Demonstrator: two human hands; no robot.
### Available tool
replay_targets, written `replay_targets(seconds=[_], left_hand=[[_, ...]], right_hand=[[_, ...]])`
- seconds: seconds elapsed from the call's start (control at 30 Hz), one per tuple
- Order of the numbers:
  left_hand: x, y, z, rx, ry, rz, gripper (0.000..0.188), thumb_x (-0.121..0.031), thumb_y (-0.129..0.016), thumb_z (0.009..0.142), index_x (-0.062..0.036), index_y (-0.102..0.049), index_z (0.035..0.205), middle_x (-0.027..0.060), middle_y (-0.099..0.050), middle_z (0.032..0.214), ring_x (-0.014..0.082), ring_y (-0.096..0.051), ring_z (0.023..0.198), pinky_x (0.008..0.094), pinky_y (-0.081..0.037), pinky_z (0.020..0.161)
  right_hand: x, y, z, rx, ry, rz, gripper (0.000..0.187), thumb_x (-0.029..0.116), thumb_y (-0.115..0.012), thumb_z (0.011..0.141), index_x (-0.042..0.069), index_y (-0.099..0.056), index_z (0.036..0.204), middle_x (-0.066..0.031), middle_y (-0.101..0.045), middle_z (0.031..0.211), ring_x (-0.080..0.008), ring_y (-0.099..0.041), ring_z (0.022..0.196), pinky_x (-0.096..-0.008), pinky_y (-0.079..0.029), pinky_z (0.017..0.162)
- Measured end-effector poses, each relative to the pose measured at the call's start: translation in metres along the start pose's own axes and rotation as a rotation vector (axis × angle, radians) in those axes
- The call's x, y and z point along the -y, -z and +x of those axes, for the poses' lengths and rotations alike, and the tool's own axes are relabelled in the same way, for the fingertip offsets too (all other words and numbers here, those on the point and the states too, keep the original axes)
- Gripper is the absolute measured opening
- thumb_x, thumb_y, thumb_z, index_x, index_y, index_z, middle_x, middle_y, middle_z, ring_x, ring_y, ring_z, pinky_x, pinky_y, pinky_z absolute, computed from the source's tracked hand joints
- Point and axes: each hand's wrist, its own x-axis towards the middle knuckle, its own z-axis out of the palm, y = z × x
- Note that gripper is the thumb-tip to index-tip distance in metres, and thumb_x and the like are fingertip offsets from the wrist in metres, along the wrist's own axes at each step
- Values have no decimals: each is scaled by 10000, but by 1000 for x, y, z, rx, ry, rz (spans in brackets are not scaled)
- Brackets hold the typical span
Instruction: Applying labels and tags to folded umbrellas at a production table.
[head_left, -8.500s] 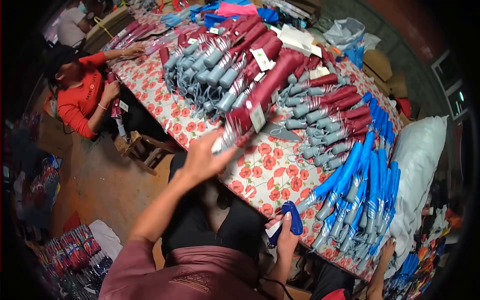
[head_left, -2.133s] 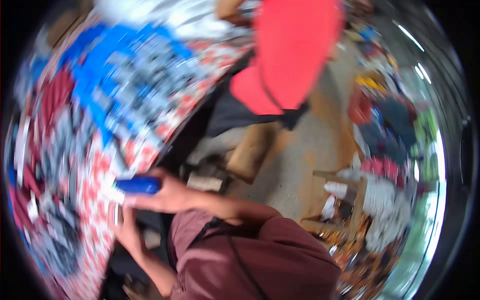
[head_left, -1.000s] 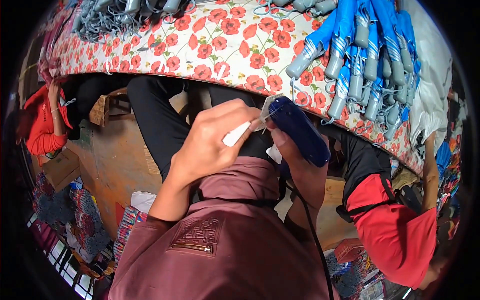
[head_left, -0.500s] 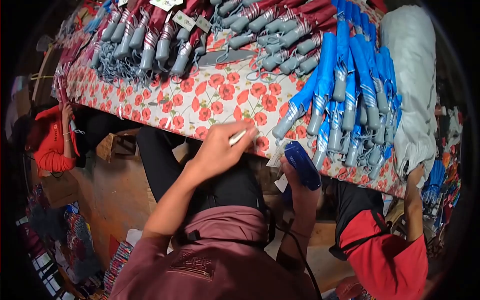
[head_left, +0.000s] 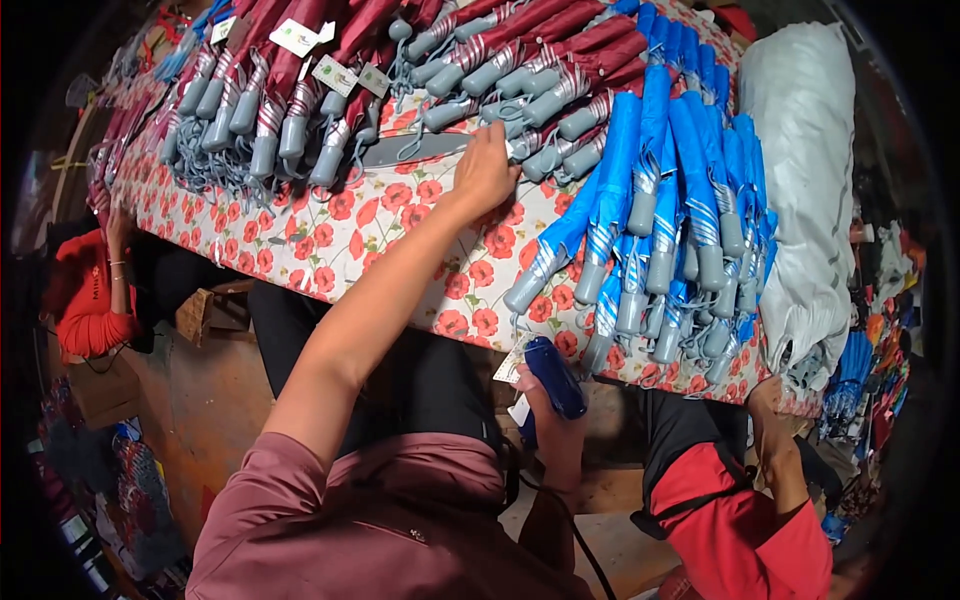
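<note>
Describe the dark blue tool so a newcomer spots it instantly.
Find the flowered table, then the camera wearer's right hand at its near edge. The dark blue tool is gripped there, darker and stubbier than the bright blue umbrellas nearby.

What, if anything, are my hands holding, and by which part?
Your right hand holds a dark blue tool, thumb against its side. Your left hand is at grey handles of maroon umbrellas; whether it grips one cannot be told.

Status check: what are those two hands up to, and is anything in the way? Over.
Left hand at maroon umbrellas, grip unclear. Right hand holding dark blue tool. Blue umbrellas alongside, apparently not blocking.
</note>
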Motion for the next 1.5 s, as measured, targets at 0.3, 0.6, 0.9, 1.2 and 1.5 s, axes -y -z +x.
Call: replay_targets(seconds=[0.3, 0.6, 0.9, 1.2, 1.5], left_hand=[[6, 8, -42, 93, 31, 13, 479, -212, -702, 920, 15, -515, 1299, 214, -632, 1125, 403, -643, 910, 469, -528, 808], [-3, 106, -119, 223, 309, -268, 310, -224, -616, 993, 27, -599, 1175, 188, -676, 992, 329, -624, 782, 415, -512, 699], [27, 216, -237, 421, 947, -851, 284, -172, -614, 1010, 17, -665, 1217, 57, -707, 953, 117, -571, 771, 251, -476, 698], [43, 251, -278, 468, 545, -301, 316, -66, -779, 832, 24, -704, 1125, 94, -650, 917, 229, -572, 723, 319, -469, 685], [62, 262, -305, 352, 491, -262, 313, -98, -786, 834, 30, -703, 1108, 113, -626, 905, 257, -566, 697, 350, -473, 665]], right_hand=[[-5, 3, 20, -39, -44, 29, 296, 139, -730, 905, -2, -731, 1166, -62, -764, 1025, -155, -708, 862, -270, -526, 830], [-10, -23, 43, 48, -106, 68, 292, 116, -751, 914, -24, -718, 1169, -69, -757, 1039, -119, -676, 877, -244, -520, 809], [-6, -77, 90, 160, -16, 159, 400, 169, -774, 910, 1, -687, 1262, -62, -756, 1037, -134, -699, 876, -229, -523, 807], [30, -96, 154, -148, 215, -161, 411, 312, -727, 962, -32, -728, 1188, -70, -769, 1050, -147, -686, 935, -254, -511, 886], [23, -136, 174, 6, 230, -171, 361, 294, -726, 950, -26, -752, 1117, -65, -768, 1021, -135, -668, 912, -234, -493, 870]])
